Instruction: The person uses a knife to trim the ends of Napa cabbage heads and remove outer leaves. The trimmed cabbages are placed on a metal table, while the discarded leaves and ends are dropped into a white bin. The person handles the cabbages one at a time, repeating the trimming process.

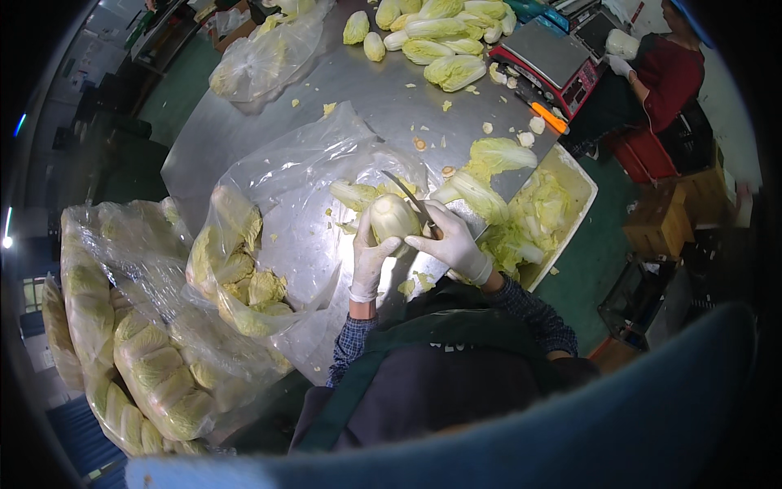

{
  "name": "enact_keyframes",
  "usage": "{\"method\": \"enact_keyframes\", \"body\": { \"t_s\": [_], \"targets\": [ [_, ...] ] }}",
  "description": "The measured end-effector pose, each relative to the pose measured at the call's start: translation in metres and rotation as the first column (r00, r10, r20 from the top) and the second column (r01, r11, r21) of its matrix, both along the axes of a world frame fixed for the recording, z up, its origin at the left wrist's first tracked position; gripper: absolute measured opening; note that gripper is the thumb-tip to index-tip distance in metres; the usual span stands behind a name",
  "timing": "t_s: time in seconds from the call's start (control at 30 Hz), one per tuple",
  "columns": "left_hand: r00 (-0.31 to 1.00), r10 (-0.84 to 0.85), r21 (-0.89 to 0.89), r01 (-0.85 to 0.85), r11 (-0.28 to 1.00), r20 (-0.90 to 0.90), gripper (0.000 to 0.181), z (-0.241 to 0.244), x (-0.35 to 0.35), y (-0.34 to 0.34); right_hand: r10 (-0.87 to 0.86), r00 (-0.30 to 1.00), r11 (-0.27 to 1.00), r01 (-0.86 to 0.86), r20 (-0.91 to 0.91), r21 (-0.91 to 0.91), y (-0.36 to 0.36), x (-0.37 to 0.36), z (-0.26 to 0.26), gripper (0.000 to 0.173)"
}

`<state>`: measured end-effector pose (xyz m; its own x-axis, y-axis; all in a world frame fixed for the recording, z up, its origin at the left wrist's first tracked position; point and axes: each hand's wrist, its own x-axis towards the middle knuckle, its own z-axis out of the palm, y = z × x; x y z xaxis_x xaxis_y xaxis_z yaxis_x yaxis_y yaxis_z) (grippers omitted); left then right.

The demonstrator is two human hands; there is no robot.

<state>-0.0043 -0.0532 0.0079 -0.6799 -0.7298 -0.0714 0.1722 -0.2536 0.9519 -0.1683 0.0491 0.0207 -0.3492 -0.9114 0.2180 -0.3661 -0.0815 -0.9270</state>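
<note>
A pale napa cabbage (pixel 394 221) rests in my gloved left hand (pixel 369 260), its cut base turned up towards me. My gloved right hand (pixel 455 239) grips a knife (pixel 404 188) whose dark curved blade points up and left, beside the cabbage. The right thumb reaches to the cabbage's lower right side. Most of the knife's handle is hidden in the palm. Just beyond the cabbage lie loose leaves (pixel 353 194) on the metal table (pixel 305 226). More detached leaves (pixel 479 197) lie to the right of my right hand, at the table's edge.
An open plastic bag (pixel 229 269) holds cabbages at left, near stacked bagged cabbages (pixel 162 367). A leaf-filled white bin (pixel 580 195) stands right. Farther off are piled cabbages (pixel 443 30), a red scale (pixel 550 58), an orange-handled knife (pixel 550 118) and a seated co-worker (pixel 672 79) holding a cabbage.
</note>
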Motion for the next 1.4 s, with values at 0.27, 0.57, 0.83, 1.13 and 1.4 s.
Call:
{"method": "enact_keyframes", "body": {
  "t_s": [0.27, 0.57, 0.83, 1.13, 1.4],
  "targets": [
    [0.993, 0.118, 0.015, -0.119, 0.993, 0.025, 0.061, 0.025, -0.014, 0.01, -0.152, 0.988, 0.983, 0.149, -0.015, -0.108, -0.002, 0.003, -0.006, 0.037],
    [0.862, 0.385, 0.793, 0.031, 0.609, -0.33, 0.056, -0.033, -0.013, -0.003, -0.254, 0.815, 0.964, 0.169, 0.52, 0.206, 0.002, -0.005, -0.021, 0.023],
    [0.913, 0.361, 0.621, -0.172, 0.765, -0.192, 0.054, -0.033, -0.018, 0.002, -0.14, 0.953, 0.989, 0.147, 0.268, -0.004, -0.004, 0.025, -0.022, 0.042],
    [0.899, 0.409, 0.711, -0.187, 0.678, -0.154, 0.059, -0.025, -0.015, -0.004, -0.186, 0.982, 0.968, 0.191, -0.044, 0.161, -0.008, 0.005, -0.027, 0.013],
    [0.717, 0.132, 0.582, 0.427, 0.692, -0.684, 0.076, -0.062, 0.031, -0.016, -0.459, 0.877, 0.848, 0.479, -0.139, 0.225, -0.004, -0.069, -0.058, 0.016]
  ]
}}
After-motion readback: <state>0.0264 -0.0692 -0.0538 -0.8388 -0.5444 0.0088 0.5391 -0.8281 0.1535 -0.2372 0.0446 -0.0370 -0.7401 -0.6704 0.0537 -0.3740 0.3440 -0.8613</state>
